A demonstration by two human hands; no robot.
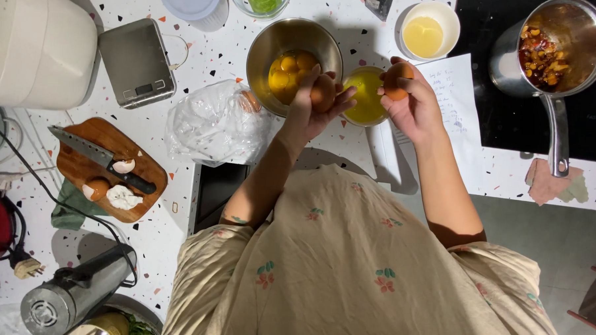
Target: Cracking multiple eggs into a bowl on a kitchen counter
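My left hand (311, 107) holds a brown eggshell half (322, 92) over the edge of a steel bowl (269, 38) with several egg yolks (289, 71) in it. My right hand (414, 105) holds the other brown eggshell half (398, 80) just right of a small glass bowl (365, 96) of yellowish egg white. The two hands are a little apart, above the glass bowl.
A clear plastic bag (210, 123) lies left of the steel bowl. A wooden board (86, 173) carries a knife (100, 157) and eggshells. A kitchen scale (137, 63), a white appliance (35, 43), a white cup (427, 28), a paper sheet (456, 94) and a saucepan (553, 51) on a black hob are around.
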